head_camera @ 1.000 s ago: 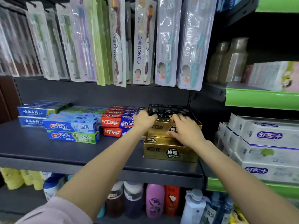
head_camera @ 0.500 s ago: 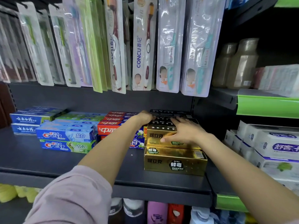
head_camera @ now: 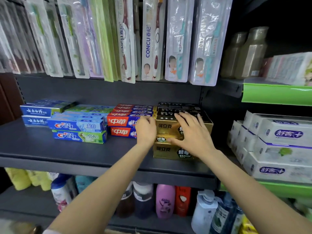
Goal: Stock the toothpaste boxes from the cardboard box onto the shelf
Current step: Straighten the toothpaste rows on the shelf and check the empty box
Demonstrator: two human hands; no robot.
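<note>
Two gold toothpaste boxes are stacked on the dark shelf (head_camera: 70,154), an upper gold box (head_camera: 166,126) on a lower gold box (head_camera: 168,151). Black toothpaste boxes (head_camera: 179,107) lie behind them. My left hand (head_camera: 146,130) grips the left end of the upper gold box with curled fingers. My right hand (head_camera: 190,132) rests flat over its top, fingers spread, thumb along the front edge. The cardboard box is out of view.
Red toothpaste boxes (head_camera: 119,123) touch the gold stack's left side, with blue and green Crest boxes (head_camera: 76,130) further left. White boxes (head_camera: 276,146) fill the right shelf. Toothbrush packs (head_camera: 152,39) hang overhead. Bottles (head_camera: 165,201) stand on the shelf below.
Both hands stay on the gold stack. My right hand has spread its fingers wider over the upper box, and my left hand has shifted slightly forward along its left end.
</note>
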